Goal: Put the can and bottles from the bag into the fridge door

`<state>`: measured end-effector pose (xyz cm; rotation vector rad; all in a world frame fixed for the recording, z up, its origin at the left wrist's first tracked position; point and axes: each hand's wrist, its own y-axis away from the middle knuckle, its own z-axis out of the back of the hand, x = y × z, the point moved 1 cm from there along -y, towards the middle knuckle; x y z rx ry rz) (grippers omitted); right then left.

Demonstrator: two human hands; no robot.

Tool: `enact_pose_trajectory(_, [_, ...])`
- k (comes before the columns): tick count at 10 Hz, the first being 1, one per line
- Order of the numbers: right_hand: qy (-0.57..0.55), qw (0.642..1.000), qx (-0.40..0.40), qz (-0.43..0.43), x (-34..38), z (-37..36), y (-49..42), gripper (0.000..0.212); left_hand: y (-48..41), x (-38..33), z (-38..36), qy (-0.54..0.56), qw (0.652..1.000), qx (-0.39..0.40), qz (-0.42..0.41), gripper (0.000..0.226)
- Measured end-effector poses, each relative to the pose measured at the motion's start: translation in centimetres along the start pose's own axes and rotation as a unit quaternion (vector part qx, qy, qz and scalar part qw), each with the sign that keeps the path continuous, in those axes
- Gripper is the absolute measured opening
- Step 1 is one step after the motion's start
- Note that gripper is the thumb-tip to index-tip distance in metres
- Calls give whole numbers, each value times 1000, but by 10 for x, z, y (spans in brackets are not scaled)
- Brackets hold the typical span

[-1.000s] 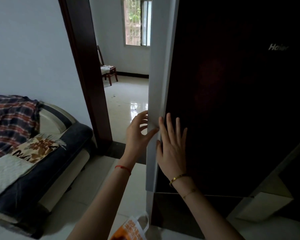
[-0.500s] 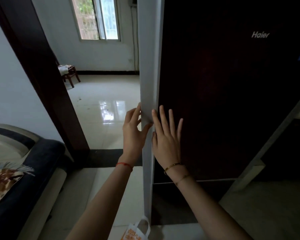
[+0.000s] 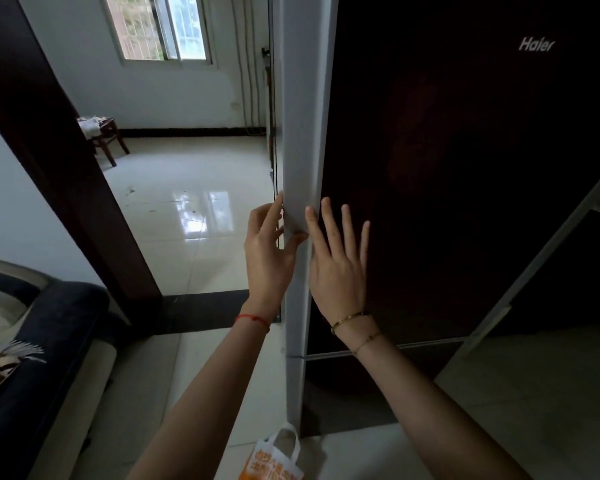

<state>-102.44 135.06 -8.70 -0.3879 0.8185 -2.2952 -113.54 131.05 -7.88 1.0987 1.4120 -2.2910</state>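
Observation:
The tall dark fridge door [image 3: 465,168] with its white side edge [image 3: 305,133] fills the right half of the view. My left hand [image 3: 267,251] wraps around that edge, fingers behind it and thumb across its front. My right hand [image 3: 338,268] lies flat on the dark front right beside the edge, fingers spread. An orange and white bag [image 3: 274,462] stands on the floor at the foot of the fridge, between my forearms. Its contents are hidden, so no can or bottle shows.
A dark sofa [image 3: 42,358] with a patterned cushion runs along the left. A dark door frame [image 3: 66,168] opens onto a tiled room with a wooden chair [image 3: 104,140] and a window. A second dark panel [image 3: 568,271] stands at the right.
The view has swung left and moved closer, so the sofa has slid toward the left edge. Both hands have stayed at the same spot on the fridge door's edge.

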Motion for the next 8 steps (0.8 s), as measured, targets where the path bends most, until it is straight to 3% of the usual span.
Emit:
enact_pose_trajectory(3, [-88,996,16,8,2,17,2,60,5,-8,7,13,1000,4,26,74])
enact_pose_trajectory(5, [-314,947,56,-25,-7,44,0,54,10,-17,31,1,1000,23,20,77])
enact_pose_trajectory(8, [-396,908,81,-115,-36,79,28,54,30,-51,78,-2,993,119,-25,66])
